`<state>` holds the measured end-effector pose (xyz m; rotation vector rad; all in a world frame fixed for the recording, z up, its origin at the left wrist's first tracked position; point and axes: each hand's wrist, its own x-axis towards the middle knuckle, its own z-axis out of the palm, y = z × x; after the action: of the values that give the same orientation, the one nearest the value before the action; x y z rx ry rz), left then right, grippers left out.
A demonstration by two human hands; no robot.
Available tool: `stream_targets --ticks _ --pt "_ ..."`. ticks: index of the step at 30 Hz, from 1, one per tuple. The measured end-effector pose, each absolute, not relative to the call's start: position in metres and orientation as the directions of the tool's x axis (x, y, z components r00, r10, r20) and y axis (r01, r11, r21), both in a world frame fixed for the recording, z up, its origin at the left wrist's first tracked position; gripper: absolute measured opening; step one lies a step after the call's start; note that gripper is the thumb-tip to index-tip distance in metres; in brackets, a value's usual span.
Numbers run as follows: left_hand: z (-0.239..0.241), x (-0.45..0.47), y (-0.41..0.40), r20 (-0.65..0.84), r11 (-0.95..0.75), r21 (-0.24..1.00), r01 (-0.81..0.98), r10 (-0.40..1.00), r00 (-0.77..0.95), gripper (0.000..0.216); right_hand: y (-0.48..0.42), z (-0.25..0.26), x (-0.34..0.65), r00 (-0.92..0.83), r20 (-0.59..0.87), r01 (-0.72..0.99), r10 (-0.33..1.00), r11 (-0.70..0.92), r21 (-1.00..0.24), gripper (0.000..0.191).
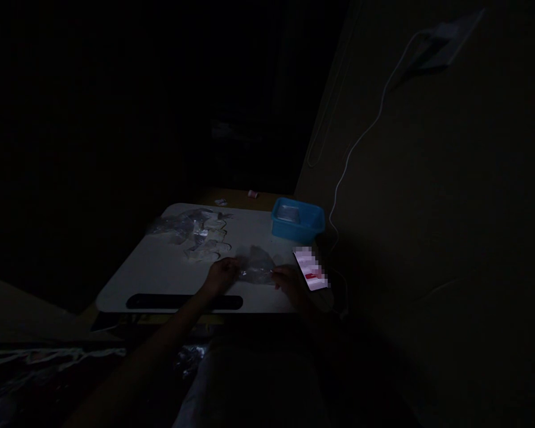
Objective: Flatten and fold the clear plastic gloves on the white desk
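Between my two hands a clear plastic bag [255, 266] is held over the white table [169, 270]. My left hand [223, 274] pinches its left edge, fingers closed. At the opposite edge, my right hand [288, 279] grips the bag with closed fingers. Past my left hand lie several pale items with dark curved edges [214, 245], too dim to name. Beside them spreads a crumpled heap of clear plastic [173, 227]. Just right of my right hand, a lit phone [310, 270] rests near the table's right edge.
A blue plastic basket [296, 230] with a flat clear packet [288, 213] inside stands at the back right. A dark slot strip [160, 301] runs along the front edge. A white cable [350, 154] hangs down the right wall. A small pinkish cylinder [252, 194] lies behind the table.
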<state>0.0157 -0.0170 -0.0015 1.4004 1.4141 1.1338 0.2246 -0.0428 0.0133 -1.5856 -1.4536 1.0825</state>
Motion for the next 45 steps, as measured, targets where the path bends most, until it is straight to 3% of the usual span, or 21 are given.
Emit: stream_targets --ticks 6,10,14,18,23,27,31,37,41,45 --pt "0.002 0.017 -0.021 0.069 -0.093 0.971 0.221 0.991 0.115 0.047 -0.04 0.014 0.229 -0.012 -0.029 0.419 1.0 -0.022 -0.908 0.016" --pt "0.004 0.014 -0.032 0.136 -0.182 0.948 0.259 0.973 0.186 0.048 -0.043 0.004 0.233 -0.042 0.161 0.473 0.986 0.162 -0.866 0.014" --pt "-0.005 0.007 -0.051 0.296 -0.395 0.836 0.381 0.909 0.293 0.034 -0.059 -0.019 0.238 -0.128 0.437 0.572 0.89 0.426 -0.701 0.013" --pt "-0.02 -0.001 -0.067 0.441 -0.607 0.617 0.501 0.794 0.419 0.028 -0.084 -0.034 0.241 -0.261 0.55 0.693 0.793 0.551 -0.465 0.013" --pt "-0.031 -0.006 -0.072 0.489 -0.761 0.457 0.461 0.647 0.585 0.031 -0.1 -0.029 0.243 -0.448 0.535 0.693 0.716 0.657 -0.298 0.021" --pt "-0.036 -0.004 -0.071 0.526 -0.842 0.371 0.391 0.538 0.659 0.027 -0.099 -0.03 0.242 -0.478 0.54 0.685 0.692 0.679 -0.264 0.027" --pt "-0.037 -0.003 -0.072 0.5 -0.811 0.35 0.469 0.585 0.638 0.033 -0.094 -0.036 0.241 -0.498 0.504 0.682 0.705 0.678 -0.274 0.029" --pt "-0.036 -0.015 -0.064 0.327 -0.718 0.343 0.606 0.696 0.639 0.048 -0.094 -0.029 0.244 -0.532 0.417 0.664 0.737 0.669 -0.334 0.037" --pt "-0.039 -0.019 -0.058 0.237 -0.706 0.349 0.616 0.703 0.671 0.043 -0.096 -0.022 0.246 -0.579 0.334 0.635 0.744 0.668 -0.388 0.045" --pt "-0.038 -0.018 -0.06 0.248 -0.696 0.378 0.61 0.711 0.658 0.037 -0.094 -0.026 0.248 -0.555 0.336 0.622 0.76 0.648 -0.439 0.044"
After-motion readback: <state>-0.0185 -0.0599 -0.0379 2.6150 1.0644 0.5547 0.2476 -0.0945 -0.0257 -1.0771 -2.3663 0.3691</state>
